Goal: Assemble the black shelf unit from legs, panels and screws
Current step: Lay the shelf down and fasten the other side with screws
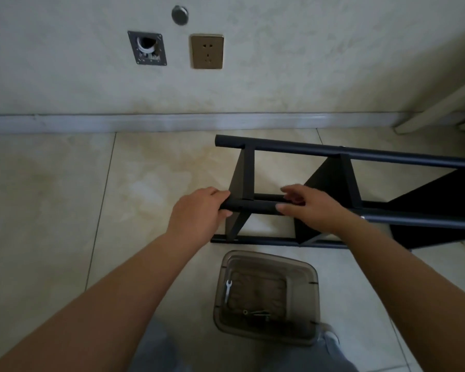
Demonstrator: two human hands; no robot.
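The black shelf unit (pixel 333 194) lies on its side on the tiled floor (pixel 51 197), its length running off to the right. The left hand (pixel 199 213) curls round the free end of the near upper leg (pixel 253 206); the right hand (pixel 306 208) pinches the same leg just right of the end panel (pixel 243 178). A twist of that leg could strain its joint, and the near container (pixel 266 296) holding a wrench (pixel 228 289) and screws (pixel 258 313) could be knocked.

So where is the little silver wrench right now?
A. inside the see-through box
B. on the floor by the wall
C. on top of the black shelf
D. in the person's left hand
A: the wrench lies against the left inner wall of the see-through box, while both hands are on a black leg of the shelf.
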